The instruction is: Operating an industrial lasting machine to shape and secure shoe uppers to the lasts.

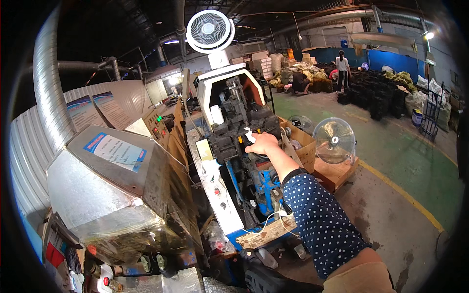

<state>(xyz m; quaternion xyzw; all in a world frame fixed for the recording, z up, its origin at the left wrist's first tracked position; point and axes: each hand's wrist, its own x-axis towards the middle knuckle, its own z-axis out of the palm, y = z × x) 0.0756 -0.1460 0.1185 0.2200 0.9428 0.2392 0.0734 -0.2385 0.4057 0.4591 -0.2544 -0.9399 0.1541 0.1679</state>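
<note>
My right hand (264, 144) reaches forward over a dark machine (244, 122) with a white frame. Its fingers are closed around a small white piece (249, 135), too small in view to name, which pokes out at the fingertips. The hand is at the machine's black metal head, close to a small orange part. Under the forearm, the machine's lower section shows blue metal parts (266, 190). A blue sleeve cover with white dots (320, 222) covers the forearm. My left hand is out of the picture.
A metal-clad box (97, 171) with a silver duct (46, 73) stands at left. A white fan (209, 30) tops the machine. Right of it are a cardboard box (304, 149) and a floor fan (335, 139). Several people (342, 68) are near piled sacks at the back.
</note>
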